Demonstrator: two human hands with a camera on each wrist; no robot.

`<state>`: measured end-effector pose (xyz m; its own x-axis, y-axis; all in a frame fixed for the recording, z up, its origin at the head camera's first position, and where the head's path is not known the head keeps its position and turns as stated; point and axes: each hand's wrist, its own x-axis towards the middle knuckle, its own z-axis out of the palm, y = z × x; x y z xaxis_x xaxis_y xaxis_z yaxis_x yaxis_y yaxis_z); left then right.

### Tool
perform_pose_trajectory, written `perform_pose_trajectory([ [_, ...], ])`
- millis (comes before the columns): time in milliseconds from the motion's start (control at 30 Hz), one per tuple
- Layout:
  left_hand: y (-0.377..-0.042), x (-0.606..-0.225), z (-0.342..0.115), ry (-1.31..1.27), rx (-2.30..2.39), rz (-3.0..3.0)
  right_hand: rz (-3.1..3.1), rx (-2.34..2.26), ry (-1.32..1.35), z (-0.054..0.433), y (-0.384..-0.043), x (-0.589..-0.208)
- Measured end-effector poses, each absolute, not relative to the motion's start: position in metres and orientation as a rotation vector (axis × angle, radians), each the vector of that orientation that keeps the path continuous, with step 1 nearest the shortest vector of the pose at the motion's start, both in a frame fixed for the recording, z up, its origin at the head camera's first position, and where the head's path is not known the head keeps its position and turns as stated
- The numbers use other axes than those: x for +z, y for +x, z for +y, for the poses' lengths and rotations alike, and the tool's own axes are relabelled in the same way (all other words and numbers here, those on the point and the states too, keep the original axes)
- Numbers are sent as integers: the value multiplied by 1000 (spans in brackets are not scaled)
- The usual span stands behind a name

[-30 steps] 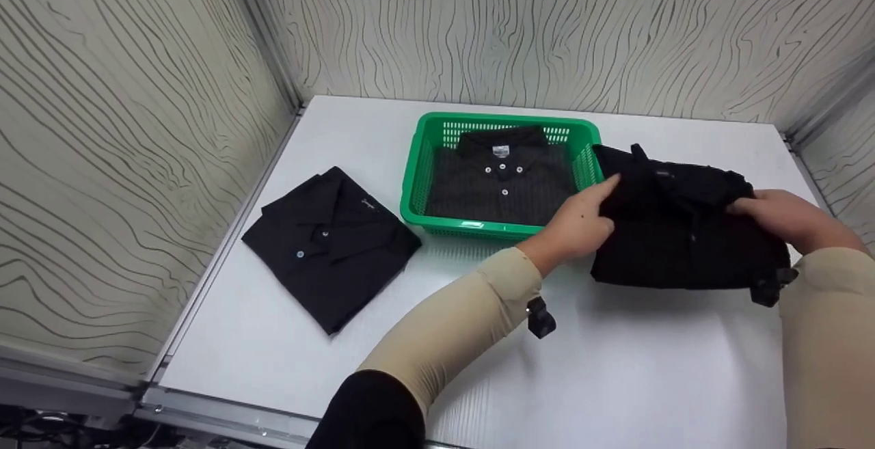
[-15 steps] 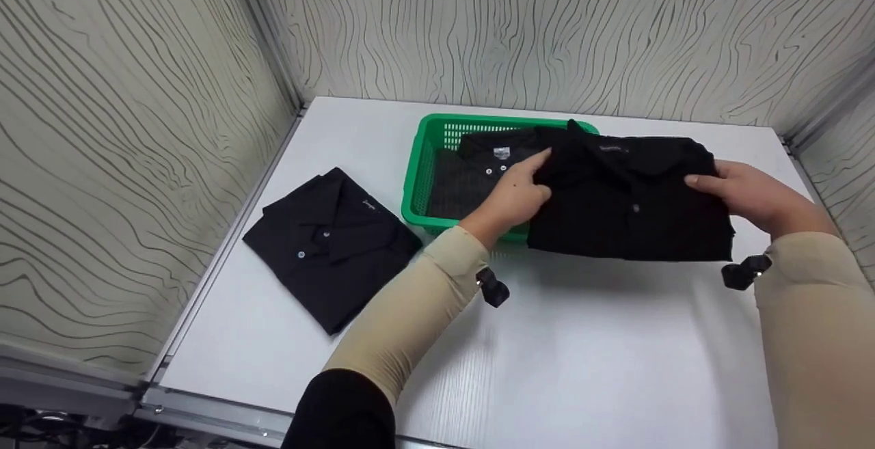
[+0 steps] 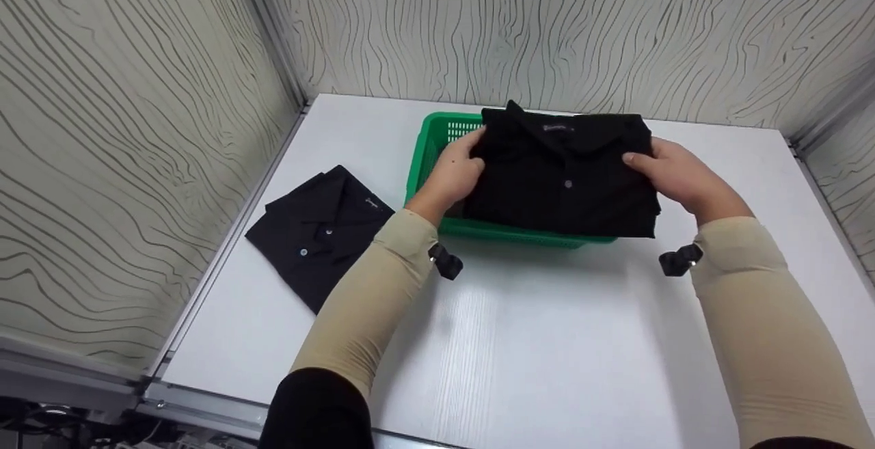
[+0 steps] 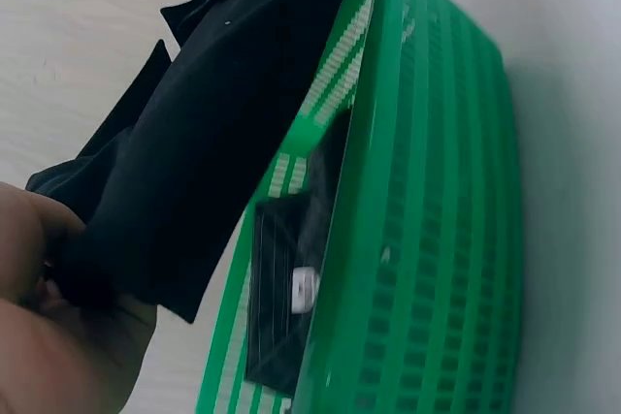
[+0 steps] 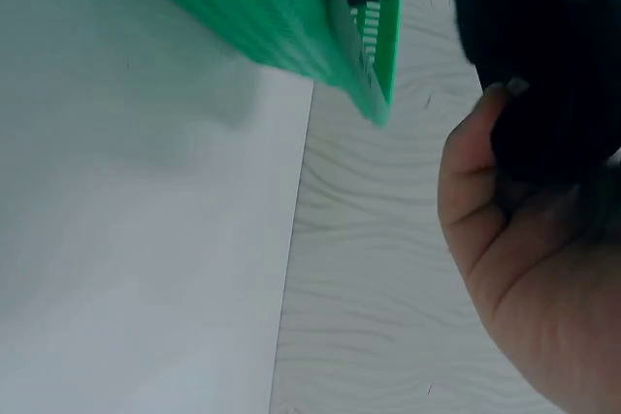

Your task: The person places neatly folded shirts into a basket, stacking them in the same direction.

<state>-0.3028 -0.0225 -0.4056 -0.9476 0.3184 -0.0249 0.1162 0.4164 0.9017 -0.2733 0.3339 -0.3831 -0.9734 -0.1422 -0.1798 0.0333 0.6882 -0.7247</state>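
Observation:
A folded black shirt point(image 3: 560, 182), collar toward the back wall, is held up above the green basket point(image 3: 519, 234). My left hand point(image 3: 456, 172) grips its left side and my right hand point(image 3: 677, 172) grips its right side, thumb on top. In the left wrist view the shirt point(image 4: 213, 133) hangs over the basket's rim, apart from the dark shirt point(image 4: 281, 288) with a white label inside. Most of that inner shirt is hidden in the head view. In the right wrist view, my right hand point(image 5: 524, 239) curls round the shirt's edge.
Another folded black shirt point(image 3: 321, 223) lies on the white table point(image 3: 533, 339) left of the basket, partly covered by my left arm. Patterned wall panels point(image 3: 547, 32) stand behind and at the sides of the table.
Both hands have carried the folded black shirt leftward from the right of the basket to over it. The shirt in the basket has become covered from the head view.

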Motion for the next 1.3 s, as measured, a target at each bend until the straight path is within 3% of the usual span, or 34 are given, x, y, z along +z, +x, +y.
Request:
perform_pose_trajectory([
  [533,-323,-436,-78,303,1424,2683,2876,-930,-117,267,-295,-409],
  [1300,-323,-468,-62,456,917,3058,3250,-454,-20,256,-300,-461],
])
